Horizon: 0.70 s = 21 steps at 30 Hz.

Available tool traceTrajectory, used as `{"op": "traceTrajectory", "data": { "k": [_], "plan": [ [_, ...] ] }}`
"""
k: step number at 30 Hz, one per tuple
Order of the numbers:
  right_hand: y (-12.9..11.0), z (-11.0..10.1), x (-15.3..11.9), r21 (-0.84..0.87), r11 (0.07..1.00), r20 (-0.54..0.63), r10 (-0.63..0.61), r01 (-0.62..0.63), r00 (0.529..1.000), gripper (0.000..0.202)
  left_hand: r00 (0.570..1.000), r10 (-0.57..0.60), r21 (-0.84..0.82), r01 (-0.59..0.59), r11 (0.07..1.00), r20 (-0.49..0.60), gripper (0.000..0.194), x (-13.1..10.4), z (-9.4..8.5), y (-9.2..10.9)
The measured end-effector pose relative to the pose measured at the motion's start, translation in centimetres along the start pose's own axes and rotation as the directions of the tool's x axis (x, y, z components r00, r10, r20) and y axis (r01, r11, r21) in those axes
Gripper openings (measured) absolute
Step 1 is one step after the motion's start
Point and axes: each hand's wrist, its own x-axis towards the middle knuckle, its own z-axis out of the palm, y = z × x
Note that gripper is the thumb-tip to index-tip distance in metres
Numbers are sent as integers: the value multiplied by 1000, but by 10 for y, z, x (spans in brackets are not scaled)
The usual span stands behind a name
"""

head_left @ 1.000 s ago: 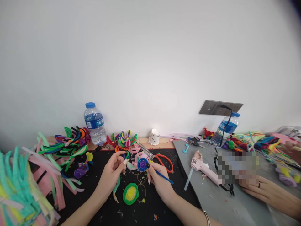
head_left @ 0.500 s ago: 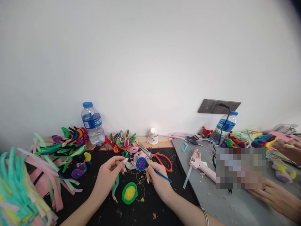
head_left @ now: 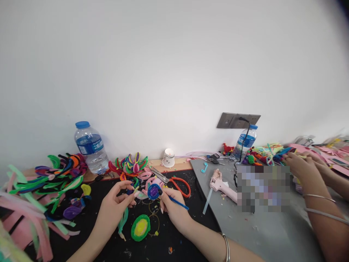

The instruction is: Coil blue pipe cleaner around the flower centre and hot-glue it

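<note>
A tight coil of blue and purple pipe cleaner (head_left: 154,191), with a straight blue tail running out behind, is pinched in the fingers of my right hand (head_left: 176,213). My left hand (head_left: 116,203) faces it from the left, thumb and fingertips pressed together; a small yellowish-green bit shows there, too small to name. Below both hands, a green oval with a yellow middle (head_left: 140,227) lies on the black mat (head_left: 152,251). A teal strip (head_left: 123,221) hangs or lies under my left hand. Orange-handled scissors (head_left: 180,185) rest just beyond my right hand.
A lit candle in a paper cup (head_left: 168,158) stands by the wall. Pipe-cleaner bundles (head_left: 58,171) and a water bottle (head_left: 91,147) are at left. On the grey mat (head_left: 261,233) lies a pink glue gun (head_left: 223,186); another person's hands (head_left: 305,169) work at far right.
The view has turned to the right, so everything sits further left. Both my hands keep their pinches. The other person's hands and bracelets have come further into view.
</note>
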Motion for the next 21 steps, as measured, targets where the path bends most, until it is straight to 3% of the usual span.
{"op": "traceTrajectory", "data": {
  "k": [6, 11, 21],
  "plan": [
    [3, 0, 1, 7, 1000, 9, 15, -15, 1000, 38, 999, 14, 141, -19, 990, 34, 36, -2, -1, 1],
    [-1, -1, 2, -43, 999, 46, -9, 11, 999, 41, 983, 91, 36, -98, 995, 161, 36, -3, 3, -4],
    [-7, 2, -3, -254, 962, 194, -50, 99, 980, 43, 934, 82, 39, -102, 994, 349, 28, -12, 8, 2]
  ]
}}
